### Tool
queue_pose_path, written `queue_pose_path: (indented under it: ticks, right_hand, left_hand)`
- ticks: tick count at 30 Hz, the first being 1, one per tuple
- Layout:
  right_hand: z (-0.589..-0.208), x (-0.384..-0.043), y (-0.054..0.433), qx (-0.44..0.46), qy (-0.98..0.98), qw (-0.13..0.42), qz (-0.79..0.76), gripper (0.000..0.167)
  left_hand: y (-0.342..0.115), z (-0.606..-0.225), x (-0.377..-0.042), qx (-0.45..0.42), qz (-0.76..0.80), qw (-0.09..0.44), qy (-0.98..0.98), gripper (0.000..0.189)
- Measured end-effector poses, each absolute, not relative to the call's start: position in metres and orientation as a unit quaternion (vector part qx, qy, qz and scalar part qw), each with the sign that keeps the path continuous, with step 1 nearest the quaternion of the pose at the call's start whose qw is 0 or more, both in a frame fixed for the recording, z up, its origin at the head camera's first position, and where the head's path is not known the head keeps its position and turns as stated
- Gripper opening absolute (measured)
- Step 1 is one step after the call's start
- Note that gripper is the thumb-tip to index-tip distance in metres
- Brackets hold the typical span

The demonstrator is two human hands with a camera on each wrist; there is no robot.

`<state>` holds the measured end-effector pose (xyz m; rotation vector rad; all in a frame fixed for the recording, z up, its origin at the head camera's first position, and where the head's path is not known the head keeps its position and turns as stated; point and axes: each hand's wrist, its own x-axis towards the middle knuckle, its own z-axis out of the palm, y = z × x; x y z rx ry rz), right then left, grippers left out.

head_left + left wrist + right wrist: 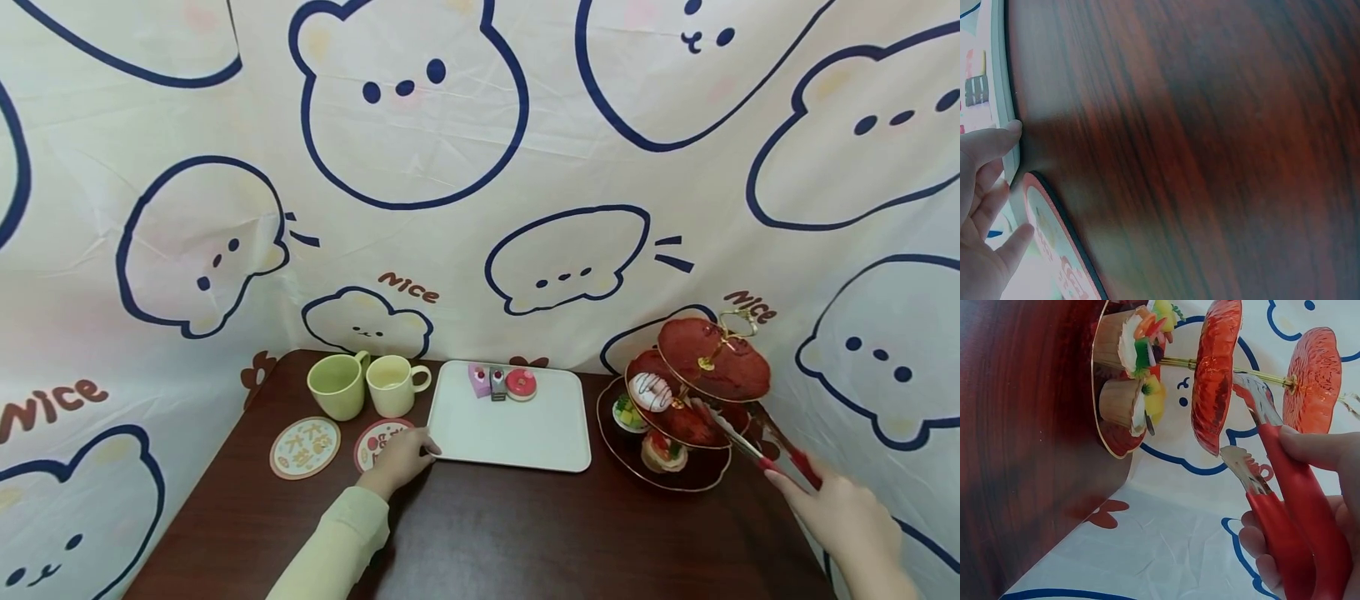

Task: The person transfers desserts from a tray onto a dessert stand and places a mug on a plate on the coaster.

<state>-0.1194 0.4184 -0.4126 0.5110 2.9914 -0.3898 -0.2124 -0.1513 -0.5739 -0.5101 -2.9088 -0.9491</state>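
My left hand [399, 458] grips the near left corner of a white tray [517, 442], thumb by its front edge and fingers at its side. On the tray's far side lie a purple cake slice [479, 381], a dark cake slice [498, 385] and a pink donut [521, 383]. My right hand [847, 508] holds red-handled tongs [1291, 506], their tips apart at the rim of the middle tier [1213, 381] of a red three-tier stand, nothing between them. A white iced donut [651, 392] sits on that tier; fruit-topped cupcakes [1125, 406] stand on the bottom one.
Left of the tray stand a green mug [337, 387] and a cream mug [392, 387]. Two round coasters lie before them, a yellowish one [305, 448] and a pink-edged one [371, 442] partly beneath my left hand. A printed cloth [465, 250] hangs behind the dark table [525, 533].
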Motion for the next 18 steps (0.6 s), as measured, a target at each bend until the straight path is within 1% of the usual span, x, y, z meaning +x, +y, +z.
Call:
queue_pose_path:
  ticks: [6,9,14,18]
  right_hand:
    - [-0.413,-0.112,0.417,0.167,0.976,0.050,-0.133,0.099]
    - [-0.412,-0.108,0.416,0.155,0.977,0.053,-0.134,0.098]
    - [-0.412,-0.105,0.411,0.143,0.977,0.073,-0.141,0.102]
    - [-0.413,-0.103,0.406,0.132,0.977,0.076,-0.149,0.100]
  left_hand:
    - [-0.152,-0.574,-0.214,-0.173,-0.301,0.027,-0.937,0.010]
    - [-0.152,-0.575,-0.213,-0.171,-0.304,0.023,-0.937,0.010]
    - [-0.152,-0.574,-0.213,-0.167,-0.304,0.021,-0.938,0.011]
    - [-0.151,-0.575,-0.214,-0.164,-0.302,0.018,-0.939,0.011]
